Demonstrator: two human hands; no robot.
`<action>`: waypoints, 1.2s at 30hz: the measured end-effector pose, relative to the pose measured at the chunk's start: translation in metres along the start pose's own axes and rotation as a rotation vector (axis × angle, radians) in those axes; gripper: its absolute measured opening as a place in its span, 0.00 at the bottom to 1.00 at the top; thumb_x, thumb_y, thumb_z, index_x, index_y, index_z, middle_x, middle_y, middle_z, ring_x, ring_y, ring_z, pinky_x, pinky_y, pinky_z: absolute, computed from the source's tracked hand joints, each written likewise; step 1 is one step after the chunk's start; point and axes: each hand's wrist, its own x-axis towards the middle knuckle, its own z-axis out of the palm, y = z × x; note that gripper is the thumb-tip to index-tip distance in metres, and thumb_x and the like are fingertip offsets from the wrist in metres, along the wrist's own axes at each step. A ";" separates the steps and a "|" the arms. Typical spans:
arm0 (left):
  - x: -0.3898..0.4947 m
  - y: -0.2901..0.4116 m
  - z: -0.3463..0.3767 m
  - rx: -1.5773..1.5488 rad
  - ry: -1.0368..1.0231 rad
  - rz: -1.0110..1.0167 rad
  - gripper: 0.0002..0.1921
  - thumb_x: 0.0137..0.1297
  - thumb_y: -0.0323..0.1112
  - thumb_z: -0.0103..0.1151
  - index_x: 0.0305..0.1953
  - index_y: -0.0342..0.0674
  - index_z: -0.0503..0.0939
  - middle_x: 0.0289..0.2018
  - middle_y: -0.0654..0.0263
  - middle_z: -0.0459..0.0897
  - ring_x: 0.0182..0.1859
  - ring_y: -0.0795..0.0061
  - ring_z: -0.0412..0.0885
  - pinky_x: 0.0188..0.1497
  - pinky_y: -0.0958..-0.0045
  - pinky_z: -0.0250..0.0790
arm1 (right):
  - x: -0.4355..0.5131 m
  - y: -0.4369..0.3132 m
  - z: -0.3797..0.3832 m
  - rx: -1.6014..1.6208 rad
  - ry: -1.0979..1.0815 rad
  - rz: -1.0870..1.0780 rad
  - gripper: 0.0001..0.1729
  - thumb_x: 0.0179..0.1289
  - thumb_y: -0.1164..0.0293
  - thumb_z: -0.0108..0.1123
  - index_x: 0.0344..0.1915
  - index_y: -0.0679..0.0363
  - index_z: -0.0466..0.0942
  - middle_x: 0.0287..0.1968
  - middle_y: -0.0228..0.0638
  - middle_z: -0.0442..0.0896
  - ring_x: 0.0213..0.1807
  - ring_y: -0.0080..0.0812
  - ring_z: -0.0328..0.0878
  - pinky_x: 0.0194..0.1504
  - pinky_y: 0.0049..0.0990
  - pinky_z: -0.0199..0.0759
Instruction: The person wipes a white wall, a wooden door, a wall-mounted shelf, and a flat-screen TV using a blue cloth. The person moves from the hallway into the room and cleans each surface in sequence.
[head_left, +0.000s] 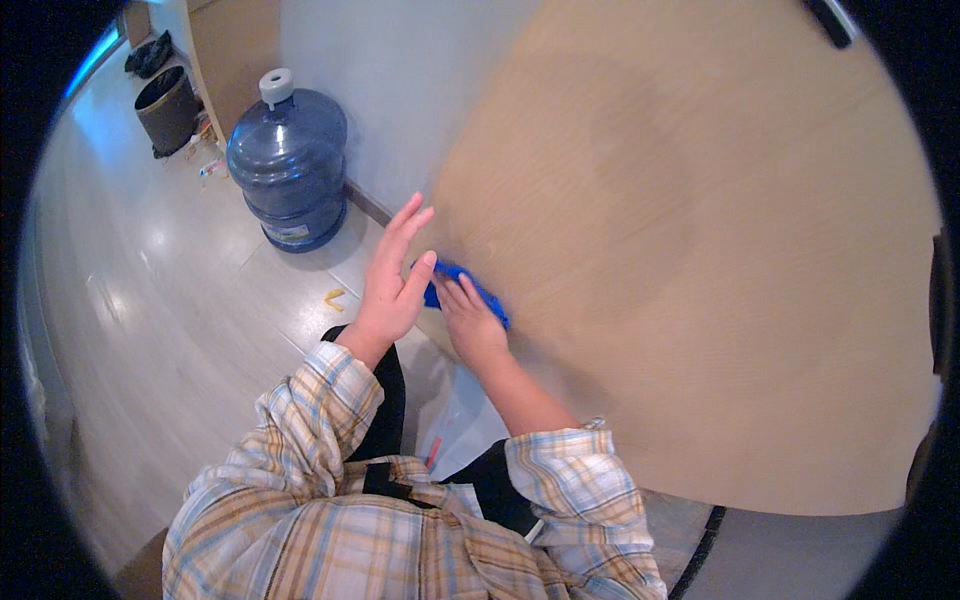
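A bright blue cloth (493, 303) lies at the left edge of a tan wood-grain table (675, 225). My right hand (474, 324) rests flat over it, fingers pointing away from me, pressing it to the tabletop. Part of the cloth is hidden under that hand. My left hand (394, 283) is raised just left of the table edge, with fingers extended and thumb apart, holding nothing. Its thumb tip overlaps the cloth's near-left corner in view; whether they touch I cannot tell.
A large blue water-cooler bottle (289, 172) with a white cap stands on the tiled floor by the wall. Beyond it are a dark waste bin (166, 112) and a black bag (150, 54). A yellow scrap (334, 300) lies on the floor. A dark object (831, 21) sits at the table's far side.
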 end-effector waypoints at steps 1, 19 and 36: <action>-0.001 -0.002 -0.002 -0.007 -0.005 -0.017 0.21 0.62 0.31 0.47 0.58 0.37 0.66 0.63 0.54 0.60 0.65 0.59 0.57 0.65 0.65 0.48 | 0.001 -0.006 0.005 -0.020 -0.068 -0.035 0.30 0.60 0.67 0.39 0.63 0.63 0.58 0.69 0.31 0.50 0.71 0.27 0.41 0.69 0.33 0.27; 0.057 0.064 0.007 0.026 -0.058 0.349 0.24 0.60 0.32 0.50 0.58 0.36 0.64 0.63 0.49 0.57 0.67 0.52 0.53 0.67 0.58 0.43 | -0.037 0.160 -0.197 0.174 0.676 0.596 0.27 0.48 0.65 0.60 0.52 0.47 0.72 0.62 0.21 0.65 0.58 0.29 0.64 0.61 0.50 0.43; 0.202 0.241 -0.053 0.012 0.159 0.489 0.21 0.48 0.22 0.53 0.48 0.39 0.72 0.53 0.55 0.68 0.61 0.51 0.62 0.64 0.53 0.51 | -0.145 0.363 -0.415 -0.109 0.782 1.048 0.16 0.54 0.68 0.56 0.45 0.50 0.79 0.61 0.36 0.68 0.64 0.46 0.57 0.67 0.46 0.30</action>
